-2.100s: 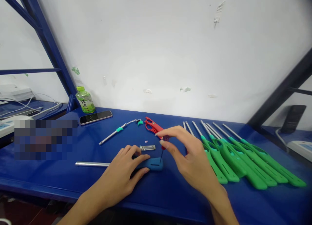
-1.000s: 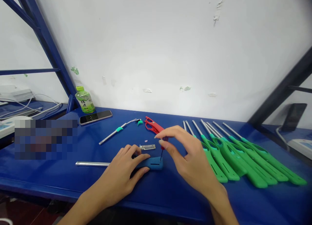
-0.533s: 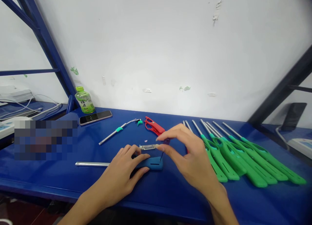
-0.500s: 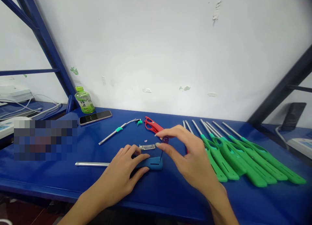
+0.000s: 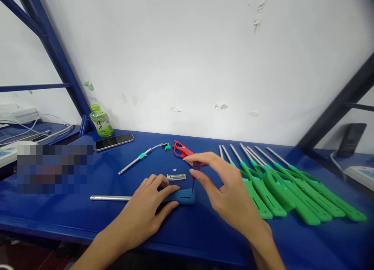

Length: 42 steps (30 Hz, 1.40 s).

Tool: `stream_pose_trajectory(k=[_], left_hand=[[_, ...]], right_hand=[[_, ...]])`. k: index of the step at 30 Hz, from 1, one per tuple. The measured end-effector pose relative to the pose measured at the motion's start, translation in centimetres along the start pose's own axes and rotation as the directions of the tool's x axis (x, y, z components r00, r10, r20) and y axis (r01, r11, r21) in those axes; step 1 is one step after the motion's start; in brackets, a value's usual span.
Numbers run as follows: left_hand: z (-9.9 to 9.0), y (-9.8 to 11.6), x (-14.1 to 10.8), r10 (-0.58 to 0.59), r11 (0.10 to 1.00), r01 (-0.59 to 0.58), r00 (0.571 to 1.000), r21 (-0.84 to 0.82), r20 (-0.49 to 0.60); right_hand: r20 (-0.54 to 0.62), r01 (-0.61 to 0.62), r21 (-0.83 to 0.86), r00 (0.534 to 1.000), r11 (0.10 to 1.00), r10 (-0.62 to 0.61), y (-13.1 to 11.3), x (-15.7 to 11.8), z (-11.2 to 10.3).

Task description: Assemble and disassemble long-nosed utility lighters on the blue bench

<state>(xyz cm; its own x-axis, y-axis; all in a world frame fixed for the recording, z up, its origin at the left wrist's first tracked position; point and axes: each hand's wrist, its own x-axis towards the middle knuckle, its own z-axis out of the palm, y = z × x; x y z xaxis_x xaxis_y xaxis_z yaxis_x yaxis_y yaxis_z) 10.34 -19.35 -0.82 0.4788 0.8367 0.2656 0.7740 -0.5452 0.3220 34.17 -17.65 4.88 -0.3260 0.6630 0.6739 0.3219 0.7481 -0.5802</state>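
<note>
My left hand presses a blue long-necked lighter flat on the table, fingers closed round its handle. The lighter's silver tube points left. Between thumb and fingertips, my right hand pinches a small screwdriver with a dark, reddish handle. Its thin shaft stands nearly upright, the tip at the right end of the blue handle. Just behind lies a clear plastic fuel tank. A red lighter casing rests farther back, partly hidden by my right hand.
Several green lighters lie fanned out at right. A loose silver tube with wires sits at back left beside a small green trigger piece. Toward the wall are a phone and a green-capped bottle.
My right hand has shifted slightly left, its fingers turned a little on the screwdriver handle. My left hand and the blue lighter have stayed in place.
</note>
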Motion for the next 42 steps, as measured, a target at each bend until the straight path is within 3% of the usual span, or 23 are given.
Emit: stream_pose_trajectory(k=[7,15,17,21,24,27,29,36,42], left_hand=[[0.2,0.0,0.0,0.013,1.0,-0.013,1.0,0.006,-0.002],[0.1,-0.1,0.1,-0.008,1.0,0.008,0.999,0.004,0.031],[0.1,-0.1,0.1,-0.01,1.0,0.01,1.0,0.0,0.028],[0.0,0.0,0.0,-0.013,1.0,0.013,1.0,-0.007,0.021],[0.0,0.1,0.0,-0.017,1.0,0.017,0.999,-0.011,0.03],[0.0,0.1,0.0,-0.021,1.0,0.022,0.999,-0.011,0.034],[0.0,0.1,0.0,-0.021,1.0,0.021,0.999,-0.01,0.043],[-0.1,0.2,0.1,-0.027,1.0,0.026,0.998,0.016,0.054],[0.0,0.1,-0.1,-0.005,1.0,0.005,1.0,0.027,0.003]], right_hand=[[-0.014,-0.044,-0.001,0.999,0.999,0.044,0.0,0.1,0.1],[0.089,-0.131,0.308,0.99,0.942,0.108,-0.6,-0.3,-0.7],[0.079,-0.14,0.229,0.989,0.963,0.125,-0.8,-0.3,-0.9],[0.15,-0.234,-0.186,0.953,0.954,0.263,-0.6,-0.3,-0.5],[0.255,-0.288,-0.405,0.876,0.868,0.41,-0.2,-0.7,0.1],[0.313,-0.334,-0.492,0.794,0.804,0.521,0.2,-0.9,0.3],[0.307,-0.352,-0.53,0.768,0.771,0.562,0.5,-0.9,0.4],[0.301,-0.347,-0.554,0.764,0.757,0.571,1.3,-0.1,0.5],[0.307,-0.294,-0.569,0.79,0.768,0.53,1.4,-0.4,0.8]])
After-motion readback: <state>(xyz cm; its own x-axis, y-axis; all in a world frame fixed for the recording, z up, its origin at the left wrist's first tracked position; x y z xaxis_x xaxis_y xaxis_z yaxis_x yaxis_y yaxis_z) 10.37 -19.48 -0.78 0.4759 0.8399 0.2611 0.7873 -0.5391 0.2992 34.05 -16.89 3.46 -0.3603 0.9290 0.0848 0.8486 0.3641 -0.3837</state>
